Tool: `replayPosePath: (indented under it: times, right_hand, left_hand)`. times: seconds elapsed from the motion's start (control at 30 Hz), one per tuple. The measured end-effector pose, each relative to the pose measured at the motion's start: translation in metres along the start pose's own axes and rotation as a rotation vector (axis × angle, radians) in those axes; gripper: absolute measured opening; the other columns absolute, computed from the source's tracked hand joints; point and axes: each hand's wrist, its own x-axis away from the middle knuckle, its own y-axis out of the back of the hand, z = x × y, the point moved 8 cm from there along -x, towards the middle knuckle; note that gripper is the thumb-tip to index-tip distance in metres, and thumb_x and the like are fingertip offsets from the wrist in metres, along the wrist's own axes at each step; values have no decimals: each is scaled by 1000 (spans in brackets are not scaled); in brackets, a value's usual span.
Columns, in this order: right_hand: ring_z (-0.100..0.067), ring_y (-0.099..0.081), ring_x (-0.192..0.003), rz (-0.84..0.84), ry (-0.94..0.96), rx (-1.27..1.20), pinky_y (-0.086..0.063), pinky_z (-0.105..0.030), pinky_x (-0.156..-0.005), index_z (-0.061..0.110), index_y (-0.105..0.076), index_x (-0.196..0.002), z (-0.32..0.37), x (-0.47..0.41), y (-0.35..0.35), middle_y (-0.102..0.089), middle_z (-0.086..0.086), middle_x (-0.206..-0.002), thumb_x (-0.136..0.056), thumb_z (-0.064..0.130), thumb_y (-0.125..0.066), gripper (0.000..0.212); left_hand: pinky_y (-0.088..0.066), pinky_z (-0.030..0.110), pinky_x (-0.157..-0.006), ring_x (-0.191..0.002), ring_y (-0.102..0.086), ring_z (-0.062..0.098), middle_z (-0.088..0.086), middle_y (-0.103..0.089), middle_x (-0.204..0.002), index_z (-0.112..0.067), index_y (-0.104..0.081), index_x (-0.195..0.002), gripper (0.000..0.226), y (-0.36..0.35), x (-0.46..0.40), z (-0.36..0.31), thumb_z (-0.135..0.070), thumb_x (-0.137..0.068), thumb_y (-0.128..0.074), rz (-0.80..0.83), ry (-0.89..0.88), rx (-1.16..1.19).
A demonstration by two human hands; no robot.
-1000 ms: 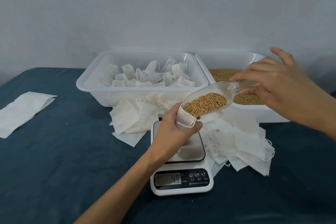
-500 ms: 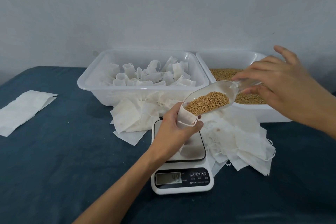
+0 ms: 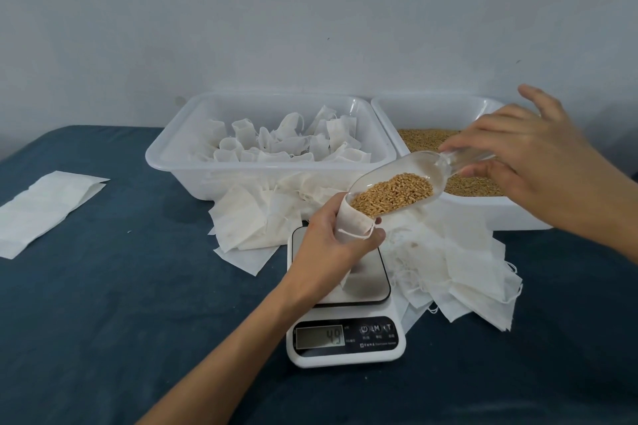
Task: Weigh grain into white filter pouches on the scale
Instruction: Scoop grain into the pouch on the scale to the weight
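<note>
Clear scoop tilted, right hand gripping

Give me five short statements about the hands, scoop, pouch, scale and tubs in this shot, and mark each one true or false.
1. The left hand grips a white pouch above the scale. True.
2. The clear scoop is empty. False: it holds grain.
3. The right hand holds the scoop's handle. True.
4. The left tub holds loose grain. False: it holds white pouches; the grain is in the right tub.
5. The scale's display is blank. False: digits show.
</note>
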Motion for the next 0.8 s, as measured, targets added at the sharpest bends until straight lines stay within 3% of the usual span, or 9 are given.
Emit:
replayPosePath:
  times: [0.17,0.33,0.6,0.8]
  right_hand:
    - [-37,-64,-102,-46,10,-5,-17,-61,-118,15,-73,-115,0,1,2,-70,-3,-101,-87,17,-70,28]
    - [-36,-64,-102,-42,7,2,-18,-62,-118,15,-73,-115,1,0,2,-70,-3,-101,-89,27,-60,31]
    - [-36,-64,-103,-38,15,7,-18,-61,-118,16,-72,-116,2,1,1,-70,-2,-102,-90,23,-63,28]
    - [-36,-64,-103,-44,14,4,-17,-60,-119,16,-72,-116,3,1,2,-70,-2,-102,-91,22,-64,27]
  left_hand:
    - [-56,19,-80,-99,-73,10,-7,-78,-106,-28,-67,-120,38,0,0,0,-30,-83,-78,0,0,3]
    - [-59,29,-87,-104,-73,16,-6,-78,-107,-27,-66,-125,46,1,-1,2,-31,-81,-80,-2,0,5]
    - [-55,20,-79,-95,-72,8,-7,-77,-101,-27,-66,-124,52,2,-2,1,-33,-75,-82,-23,-12,3]
    - [-56,23,-80,-93,-70,9,-6,-75,-106,-31,-67,-122,48,5,-2,-1,-27,-77,-83,-42,-20,-17]
